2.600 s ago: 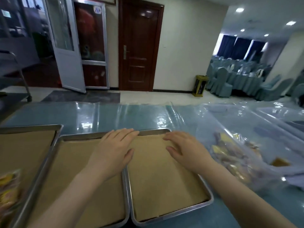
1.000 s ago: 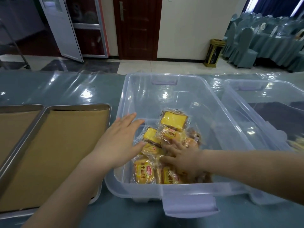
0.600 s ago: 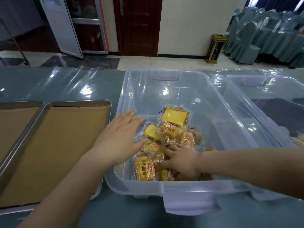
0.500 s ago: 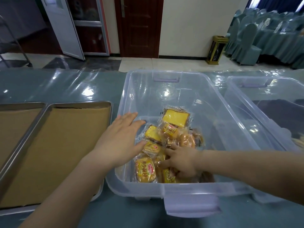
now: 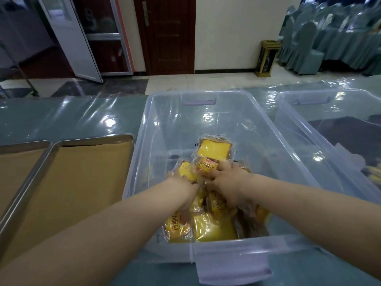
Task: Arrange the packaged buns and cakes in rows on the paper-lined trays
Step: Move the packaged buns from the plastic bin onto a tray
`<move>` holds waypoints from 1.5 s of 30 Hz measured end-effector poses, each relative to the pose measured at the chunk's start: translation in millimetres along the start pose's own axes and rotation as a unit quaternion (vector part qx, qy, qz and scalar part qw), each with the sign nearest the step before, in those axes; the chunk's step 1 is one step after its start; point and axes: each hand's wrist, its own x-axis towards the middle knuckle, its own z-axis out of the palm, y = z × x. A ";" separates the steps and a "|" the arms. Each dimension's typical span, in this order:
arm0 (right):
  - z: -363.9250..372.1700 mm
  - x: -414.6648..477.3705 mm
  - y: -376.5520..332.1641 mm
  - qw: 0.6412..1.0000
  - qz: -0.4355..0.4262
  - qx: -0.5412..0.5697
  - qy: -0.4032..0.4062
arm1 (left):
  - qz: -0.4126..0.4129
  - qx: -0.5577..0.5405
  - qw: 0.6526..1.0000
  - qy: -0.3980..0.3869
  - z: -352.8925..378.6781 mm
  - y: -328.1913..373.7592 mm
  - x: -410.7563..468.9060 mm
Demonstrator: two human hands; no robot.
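Observation:
A clear plastic bin (image 5: 156,112) stands in the middle of the table and holds a pile of packaged buns and cakes. Both my hands are down in that pile. My left hand (image 5: 184,187) closes around a yellow cake packet (image 5: 186,171), its fingertips buried among the wrappers. My right hand (image 5: 225,182) curls its fingers over a bun packet (image 5: 206,166) with a red label. A square cake packet (image 5: 214,148) lies just beyond them. More packets (image 5: 214,228) lie near the bin's front wall. A paper-lined metal tray (image 5: 92,139) sits left of the bin with nothing on it.
A second paper-lined tray (image 5: 22,144) adjoins the first at the far left. Another clear bin (image 5: 288,112) stands to the right, touching the first. Glossy plastic sheet (image 5: 72,116) covers the table. A door, a yellow floor bin and covered chairs stand behind.
My view swung from the trays to the bin. My left hand went from hovering over the bin's left rim down into the pile. My right hand shifted farther in, onto the bun packet.

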 end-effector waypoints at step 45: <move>-22.3 0.9 55.7 0.908 0.170 0.193 0.332 | -0.114 -0.150 0.843 0.505 -34.4 -52.8 1.9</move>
